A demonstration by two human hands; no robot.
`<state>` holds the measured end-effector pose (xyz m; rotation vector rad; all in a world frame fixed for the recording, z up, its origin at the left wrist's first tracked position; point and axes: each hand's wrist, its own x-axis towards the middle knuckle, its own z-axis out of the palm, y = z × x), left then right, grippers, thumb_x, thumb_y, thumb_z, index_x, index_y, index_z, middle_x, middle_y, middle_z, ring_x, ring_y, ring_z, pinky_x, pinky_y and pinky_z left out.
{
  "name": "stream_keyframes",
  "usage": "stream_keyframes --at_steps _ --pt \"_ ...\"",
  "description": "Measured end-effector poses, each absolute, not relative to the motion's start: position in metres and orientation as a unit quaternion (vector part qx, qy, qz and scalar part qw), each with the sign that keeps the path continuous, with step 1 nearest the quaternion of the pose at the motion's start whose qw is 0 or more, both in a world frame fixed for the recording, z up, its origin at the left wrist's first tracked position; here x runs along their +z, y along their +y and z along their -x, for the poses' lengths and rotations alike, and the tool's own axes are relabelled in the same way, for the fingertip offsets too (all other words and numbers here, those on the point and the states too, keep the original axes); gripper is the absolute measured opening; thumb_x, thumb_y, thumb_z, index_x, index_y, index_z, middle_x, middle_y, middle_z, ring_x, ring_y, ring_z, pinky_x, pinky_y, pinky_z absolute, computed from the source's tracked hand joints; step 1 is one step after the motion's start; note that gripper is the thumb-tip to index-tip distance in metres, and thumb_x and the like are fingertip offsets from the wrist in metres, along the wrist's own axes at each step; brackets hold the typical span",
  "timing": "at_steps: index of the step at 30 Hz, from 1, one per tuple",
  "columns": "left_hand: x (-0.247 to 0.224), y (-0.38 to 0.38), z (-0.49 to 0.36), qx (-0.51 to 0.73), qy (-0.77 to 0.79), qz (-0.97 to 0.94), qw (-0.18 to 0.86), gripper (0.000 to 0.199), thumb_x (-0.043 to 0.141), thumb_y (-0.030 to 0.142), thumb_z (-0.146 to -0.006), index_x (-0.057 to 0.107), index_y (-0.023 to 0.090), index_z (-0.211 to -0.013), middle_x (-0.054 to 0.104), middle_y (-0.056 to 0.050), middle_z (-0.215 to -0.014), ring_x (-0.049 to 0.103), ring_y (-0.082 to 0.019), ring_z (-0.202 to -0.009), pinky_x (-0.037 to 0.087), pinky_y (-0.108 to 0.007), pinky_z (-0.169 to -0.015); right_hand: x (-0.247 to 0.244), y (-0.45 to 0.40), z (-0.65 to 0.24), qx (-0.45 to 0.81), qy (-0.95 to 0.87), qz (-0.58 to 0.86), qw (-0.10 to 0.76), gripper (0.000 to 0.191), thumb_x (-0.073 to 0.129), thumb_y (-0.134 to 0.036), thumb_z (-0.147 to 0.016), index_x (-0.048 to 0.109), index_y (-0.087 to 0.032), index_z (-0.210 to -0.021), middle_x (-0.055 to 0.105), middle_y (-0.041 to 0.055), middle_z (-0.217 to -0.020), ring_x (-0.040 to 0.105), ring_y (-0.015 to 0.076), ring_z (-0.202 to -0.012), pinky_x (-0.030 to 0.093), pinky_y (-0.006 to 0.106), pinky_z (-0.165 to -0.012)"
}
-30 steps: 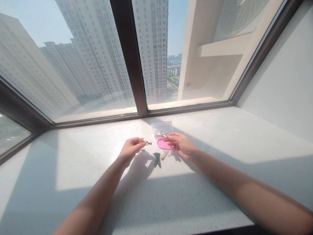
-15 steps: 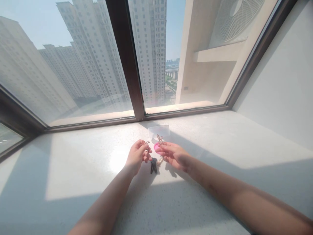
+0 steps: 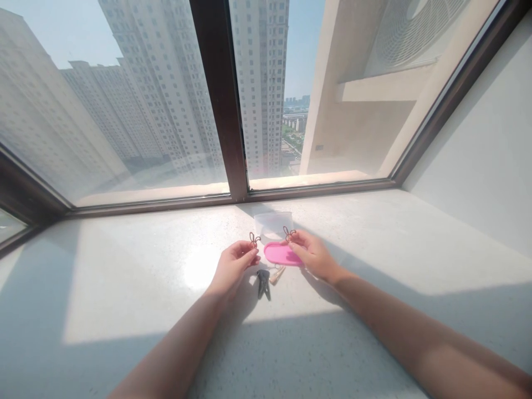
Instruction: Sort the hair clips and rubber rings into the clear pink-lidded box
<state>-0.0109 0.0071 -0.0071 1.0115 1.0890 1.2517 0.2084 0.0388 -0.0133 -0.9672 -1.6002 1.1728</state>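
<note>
My left hand point(image 3: 236, 265) pinches a small brown looped piece point(image 3: 254, 239), its thin bow-like loops standing up above the fingertips. In my right hand point(image 3: 318, 256) is a similar brown looped piece point(image 3: 288, 233), held between thumb and fingers. Under the right fingers lies a pink oval tray point(image 3: 277, 254) with a raised rim, its right end partly hidden by that hand. Just below and between the hands rests a dark grey clip point(image 3: 263, 285). Beside it is a small tan, tapered item point(image 3: 276, 275) with a ring at its top; its kind is unclear.
A translucent plastic piece point(image 3: 272, 223) lies behind the tray, near the window frame point(image 3: 238, 191). The pale speckled sill point(image 3: 137, 277) carries bright sun patches and shadows. A white wall point(image 3: 482, 166) bounds the right side.
My right hand has moved right and turned, uncovering more of the pink tray and the tan item. The left looped piece now shows upright above my fingers. The view has shifted slightly.
</note>
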Motion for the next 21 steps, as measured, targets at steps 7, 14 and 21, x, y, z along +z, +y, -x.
stream_keyframes --at_steps 7,14,21 --pt "-0.004 0.004 0.008 0.53 0.459 -0.42 0.577 0.018 0.078 0.024 -0.069 0.067 0.015 -0.08 0.065 -0.002 -0.073 0.062 -0.011 -0.063 0.048 -0.024 -0.065 -0.004 0.022 -0.198 0.515 -0.699 0.338 0.364 0.012 0.067 -0.025 -0.076 0.071 -0.019 -0.086 0.068 0.0043 -0.082 0.06 0.0217 -0.078 0.046 0.032 -0.07" --pt "-0.004 0.002 0.005 0.531 0.446 -0.415 0.589 0.016 0.076 0.022 -0.071 0.066 0.015 -0.082 0.066 -0.003 -0.076 0.061 -0.011 -0.064 0.046 -0.022 -0.061 -0.006 0.015 -0.194 0.484 -0.682 0.379 0.396 0.014 0.06 -0.028 -0.084 0.067 -0.017 -0.09 0.067 0.0046 -0.082 0.058 0.0176 -0.071 0.043 0.028 -0.064" --pt "-0.004 0.0 0.0 0.532 0.44 -0.406 0.599 0.02 0.074 0.025 -0.074 0.061 0.015 -0.085 0.067 -0.003 -0.067 0.059 -0.011 -0.059 0.043 -0.02 -0.056 -0.017 0.025 -0.187 0.593 -0.536 0.384 0.462 0.021 0.066 -0.035 -0.081 0.062 -0.016 -0.09 0.064 0.0024 -0.075 0.055 0.0123 -0.061 0.041 0.026 -0.06"
